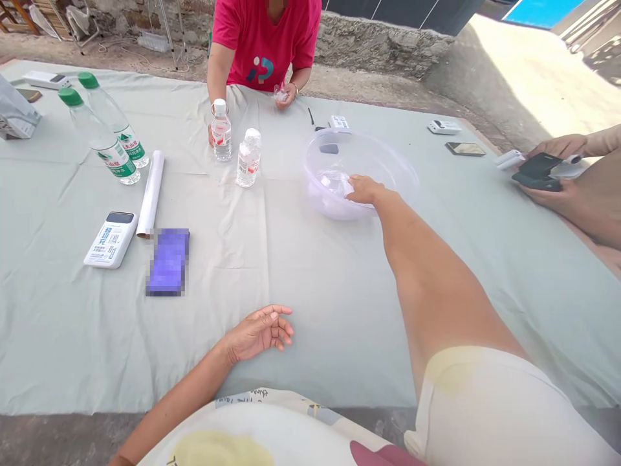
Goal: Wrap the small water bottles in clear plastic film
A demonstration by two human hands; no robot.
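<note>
My right hand (366, 189) reaches over the near rim of a translucent plastic basin (395, 175). Its fingers are closed on the edge of crumpled clear plastic (334, 182) lying inside; what the plastic contains, if anything, is hard to make out. Low over the cloth near my body, my left hand (262, 333) holds nothing, its fingers loosely bent and apart. Left of the basin stand a small water bottle (222, 136) with a white cap and a second small bottle (249, 162) whose top looks covered in clear plastic. A person opposite has one hand at the capped bottle.
On the left are two green-capped bottles (116, 158), a white roll (151, 194), a white power bank (111, 239) and a blurred purple rectangle (168, 262). The person opposite (266, 45) holds crumpled plastic. At right, another person's hands hold a dark object (538, 171) near a phone (464, 149).
</note>
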